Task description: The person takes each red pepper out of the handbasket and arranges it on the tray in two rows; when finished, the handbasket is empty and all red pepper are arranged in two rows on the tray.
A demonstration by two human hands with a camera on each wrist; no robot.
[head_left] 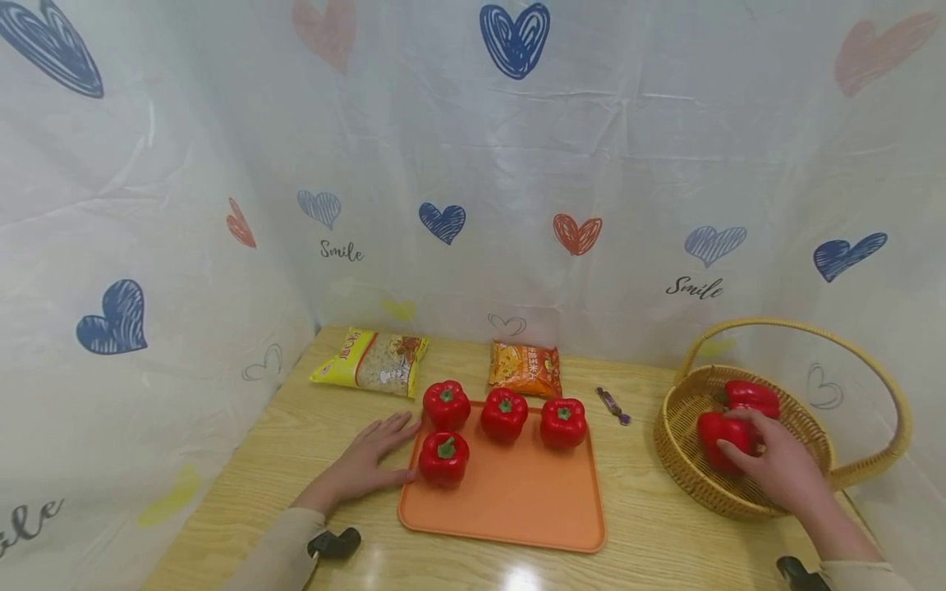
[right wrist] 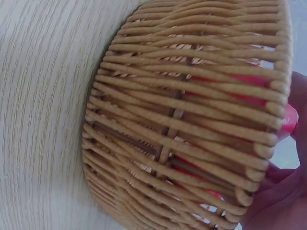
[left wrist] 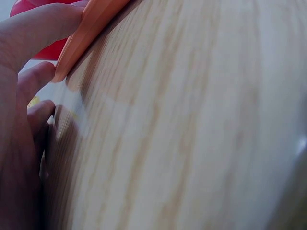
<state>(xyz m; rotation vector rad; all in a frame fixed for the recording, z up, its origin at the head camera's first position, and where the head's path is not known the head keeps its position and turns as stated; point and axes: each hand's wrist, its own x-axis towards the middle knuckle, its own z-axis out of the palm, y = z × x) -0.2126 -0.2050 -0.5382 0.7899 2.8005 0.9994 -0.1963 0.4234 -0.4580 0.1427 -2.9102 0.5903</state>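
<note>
In the head view my right hand [head_left: 779, 466] reaches into a round wicker basket [head_left: 678, 469] and grips a red bell pepper [head_left: 714, 437], thumb and fingers around it. A second red bell pepper [head_left: 755, 397] lies behind it in the basket. From the right wrist, the woven basket wall [right wrist: 192, 115] hides most of the peppers and part of the hand. My left hand [head_left: 364, 466] rests at the left edge of an orange tray [head_left: 517, 505], fingers extended, thumb at the rim. Several red bell peppers [head_left: 504, 417] stand on the tray, two of them near that hand.
Behind the tray lie a yellow-and-clear food bag [head_left: 380, 361] and an orange snack packet [head_left: 525, 369]. A small wrapped candy [head_left: 613, 406] sits between tray and basket. The basket's tall handle [head_left: 875, 361] arches over it. A heart-printed curtain [head_left: 458, 148] encloses the wooden table.
</note>
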